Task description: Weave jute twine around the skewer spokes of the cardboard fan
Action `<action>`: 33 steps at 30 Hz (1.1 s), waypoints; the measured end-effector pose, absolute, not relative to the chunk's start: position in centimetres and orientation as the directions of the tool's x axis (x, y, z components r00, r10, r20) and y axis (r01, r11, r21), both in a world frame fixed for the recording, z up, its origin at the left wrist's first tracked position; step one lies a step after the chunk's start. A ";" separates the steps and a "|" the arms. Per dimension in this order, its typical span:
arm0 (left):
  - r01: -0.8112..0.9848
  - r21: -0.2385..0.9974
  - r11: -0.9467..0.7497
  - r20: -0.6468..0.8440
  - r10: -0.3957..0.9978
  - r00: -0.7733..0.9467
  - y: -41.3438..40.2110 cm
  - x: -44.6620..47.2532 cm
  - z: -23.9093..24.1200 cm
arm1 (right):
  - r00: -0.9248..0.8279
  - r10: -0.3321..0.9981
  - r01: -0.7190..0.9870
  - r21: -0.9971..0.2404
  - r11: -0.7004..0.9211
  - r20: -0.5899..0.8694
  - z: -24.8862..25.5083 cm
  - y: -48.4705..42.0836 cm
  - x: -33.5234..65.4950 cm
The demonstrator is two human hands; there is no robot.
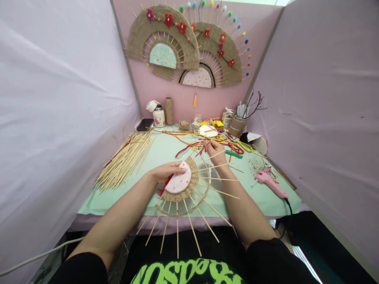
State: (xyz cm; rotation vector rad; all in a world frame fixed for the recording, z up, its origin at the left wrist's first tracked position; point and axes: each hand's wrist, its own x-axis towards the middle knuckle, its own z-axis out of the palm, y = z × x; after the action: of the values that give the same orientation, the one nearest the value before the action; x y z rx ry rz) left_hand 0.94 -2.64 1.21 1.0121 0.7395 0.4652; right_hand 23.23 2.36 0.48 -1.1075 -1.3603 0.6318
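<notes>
My left hand (pixel 167 172) grips a half-round fan frame by its flat edge, the thumb lying on the pink-dotted white centre (pixel 181 182). A band of woven twine (pixel 194 182) rims that centre, and thin wooden sticks (pixel 192 227) fan out from it. Farther out, a thin loop of twine (pixel 204 193) runs across the sticks. A bit of red material (pixel 161 192) shows at the flat edge. My right hand (pixel 215 152) is closed in a pinch at the upper sticks; what lies between its fingertips is too small to make out.
A pile of wooden sticks (pixel 126 161) lies left, near a phone (pixel 145 124). Coloured pipe cleaners (pixel 189 136) and yellow-handled scissors (pixel 245 146) lie behind my hands. A pink glue gun (pixel 271 183) rests right, its cord over the edge. Finished fans (pixel 189 43) hang on the back wall.
</notes>
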 end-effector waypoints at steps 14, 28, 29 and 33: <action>0.094 0.898 0.430 -0.367 0.615 0.698 -2.6 1.6 1.2 | -0.058 0.955 0.233 -0.927 0.295 0.290 0.0 1.7 21.9; -0.020 0.939 0.344 -0.264 0.754 0.601 -2.0 4.0 2.7 | -0.083 0.954 0.237 -0.924 0.299 0.288 -0.3 2.1 22.1; -0.027 0.929 0.369 -0.288 0.768 0.572 -1.7 4.3 2.8 | -0.090 0.952 0.231 -0.924 0.304 0.291 -0.2 2.0 22.1; -0.019 0.892 0.452 -0.366 0.745 0.558 -0.9 5.3 3.2 | -0.145 0.959 0.189 -0.945 0.268 0.243 0.1 1.7 21.9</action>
State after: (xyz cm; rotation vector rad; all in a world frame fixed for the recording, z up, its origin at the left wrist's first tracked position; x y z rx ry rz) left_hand 5.34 -0.90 3.19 0.9992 0.8641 0.5525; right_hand 21.90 1.68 0.06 -1.0986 -1.5622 0.9902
